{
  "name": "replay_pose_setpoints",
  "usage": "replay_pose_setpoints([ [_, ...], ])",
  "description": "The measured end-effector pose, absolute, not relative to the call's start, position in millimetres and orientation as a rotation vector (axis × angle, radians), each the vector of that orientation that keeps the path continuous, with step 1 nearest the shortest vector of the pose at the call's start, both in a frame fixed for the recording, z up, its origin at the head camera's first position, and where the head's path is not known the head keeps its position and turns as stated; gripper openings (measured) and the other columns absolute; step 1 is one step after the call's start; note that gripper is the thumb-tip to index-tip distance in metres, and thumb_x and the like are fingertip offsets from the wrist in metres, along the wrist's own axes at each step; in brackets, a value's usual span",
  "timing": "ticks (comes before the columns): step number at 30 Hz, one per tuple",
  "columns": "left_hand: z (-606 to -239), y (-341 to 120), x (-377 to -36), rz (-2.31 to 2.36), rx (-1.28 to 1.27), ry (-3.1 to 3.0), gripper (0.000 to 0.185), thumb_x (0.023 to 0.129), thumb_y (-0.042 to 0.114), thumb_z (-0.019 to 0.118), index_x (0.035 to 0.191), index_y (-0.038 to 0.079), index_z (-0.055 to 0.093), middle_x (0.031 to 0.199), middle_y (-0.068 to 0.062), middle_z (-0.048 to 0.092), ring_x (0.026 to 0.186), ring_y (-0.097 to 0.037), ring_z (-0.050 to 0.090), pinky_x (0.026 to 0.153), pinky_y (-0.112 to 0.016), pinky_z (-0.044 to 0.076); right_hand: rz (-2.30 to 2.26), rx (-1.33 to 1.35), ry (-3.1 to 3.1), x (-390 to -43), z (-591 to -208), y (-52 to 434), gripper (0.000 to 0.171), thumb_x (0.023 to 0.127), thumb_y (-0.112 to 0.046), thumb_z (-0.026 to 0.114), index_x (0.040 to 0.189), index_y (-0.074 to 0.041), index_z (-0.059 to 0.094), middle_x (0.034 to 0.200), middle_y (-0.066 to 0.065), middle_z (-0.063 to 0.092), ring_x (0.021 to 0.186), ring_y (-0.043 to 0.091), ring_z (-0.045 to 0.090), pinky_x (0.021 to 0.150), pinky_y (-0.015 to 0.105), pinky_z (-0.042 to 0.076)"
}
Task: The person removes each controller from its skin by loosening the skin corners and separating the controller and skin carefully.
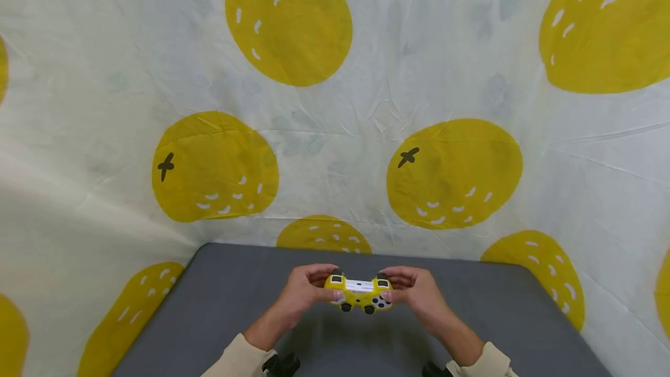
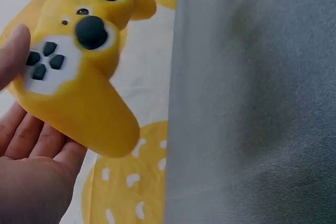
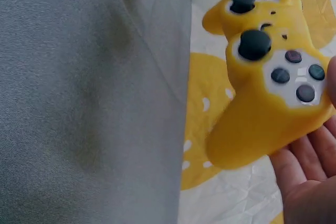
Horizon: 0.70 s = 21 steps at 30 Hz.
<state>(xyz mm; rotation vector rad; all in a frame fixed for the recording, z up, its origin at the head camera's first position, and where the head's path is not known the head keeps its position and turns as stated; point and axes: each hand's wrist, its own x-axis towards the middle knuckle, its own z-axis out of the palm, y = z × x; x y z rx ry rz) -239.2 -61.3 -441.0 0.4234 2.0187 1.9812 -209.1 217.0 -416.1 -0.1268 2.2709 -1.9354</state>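
Both forearms, in cream sleeves, are extended forward and angled inward so the hands meet. The left hand (image 1: 302, 291) and right hand (image 1: 416, 291) are held level, fingers (image 2: 23, 135) curled round the yellow rubber-cased game controller (image 1: 359, 294), thumbs laid on top

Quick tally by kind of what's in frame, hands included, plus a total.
Game controller, yellow: 1
Hands: 2, the left hand and the right hand, each gripping one end of the controller
Grey table: 1
Cloth with yellow fruit print: 1
Total: 5
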Motion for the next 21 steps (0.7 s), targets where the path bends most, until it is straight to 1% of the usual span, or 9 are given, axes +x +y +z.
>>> replay_pose_setpoints([
  [4,-441.1,-60.2,-240.7,1.962,0.487,2.041,0.057,0.084,0.011,0.087,0.136,0.0,0.067,0.131,-0.02,0.072,0.106,-0.018,0.073,0.086,-0.034,0.062,-1.948,-0.186,2.328,-208.5,-418.9,214.4,0.053,0.083,0.003,0.083,0.132,0.011,0.065,0.125,0.023,0.074,0.105,0.018,0.074,0.081,0.029,0.061],
  [6,-440.3,-59.5,-240.6,1.972,0.503,2.043,0.056,0.083,0.009,0.087,0.135,0.0,0.068,0.131,-0.021,0.072,0.106,-0.019,0.073,0.087,-0.034,0.062,-1.949,-0.206,2.368,-207.7,-419.5,213.4,0.052,0.082,0.004,0.083,0.131,0.01,0.066,0.126,0.025,0.073,0.109,0.024,0.074,0.082,0.029,0.061],
  [10,-437.1,-57.2,-239.4,1.986,0.519,2.069,0.052,0.081,0.005,0.088,0.13,-0.001,0.07,0.129,-0.022,0.072,0.105,-0.019,0.073,0.086,-0.032,0.062,-1.947,-0.236,2.443,-206.7,-421.1,212.4,0.05,0.079,0.005,0.085,0.126,0.008,0.07,0.125,0.026,0.073,0.118,0.033,0.072,0.088,0.029,0.061],
  [12,-435.6,-55.8,-238.7,1.985,0.525,2.096,0.05,0.081,0.004,0.088,0.127,-0.001,0.072,0.128,-0.023,0.073,0.105,-0.019,0.073,0.086,-0.031,0.062,-1.937,-0.244,2.474,-206.6,-422.1,212.5,0.048,0.078,0.005,0.086,0.124,0.006,0.072,0.124,0.024,0.074,0.12,0.033,0.072,0.092,0.031,0.061],
  [15,-434.5,-54.5,-237.9,1.978,0.538,2.136,0.047,0.079,0.004,0.089,0.123,0.0,0.074,0.127,-0.024,0.073,0.105,-0.019,0.073,0.086,-0.03,0.061,-1.899,-0.26,2.519,-206.5,-423.2,213.4,0.047,0.078,0.002,0.086,0.123,0.002,0.073,0.123,0.021,0.076,0.118,0.025,0.073,0.098,0.033,0.06],
  [17,-434.6,-53.8,-237.6,1.974,0.549,2.16,0.045,0.078,0.004,0.09,0.121,0.002,0.076,0.126,-0.024,0.073,0.106,-0.019,0.074,0.086,-0.03,0.061,-1.87,-0.281,2.548,-207.1,-424.0,214.6,0.046,0.078,0.001,0.087,0.122,0.001,0.074,0.122,0.019,0.076,0.117,0.021,0.074,0.099,0.035,0.059],
  [19,-435.1,-53.1,-237.3,1.971,0.561,2.176,0.043,0.078,0.005,0.09,0.119,0.004,0.077,0.125,-0.024,0.073,0.106,-0.019,0.073,0.085,-0.029,0.061,-1.834,-0.328,2.57,-207.4,-424.0,215.7,0.045,0.079,0.0,0.087,0.122,-0.001,0.074,0.122,0.018,0.076,0.118,0.023,0.073,0.101,0.037,0.059],
  [21,-435.9,-52.5,-237.2,1.974,0.572,2.186,0.042,0.077,0.005,0.09,0.117,0.007,0.078,0.124,-0.024,0.074,0.106,-0.019,0.073,0.085,-0.028,0.061,-1.788,-0.389,2.579,-208.1,-424.5,216.8,0.044,0.081,-0.002,0.086,0.123,-0.002,0.073,0.123,0.018,0.076,0.122,0.029,0.071,0.102,0.041,0.058],
])
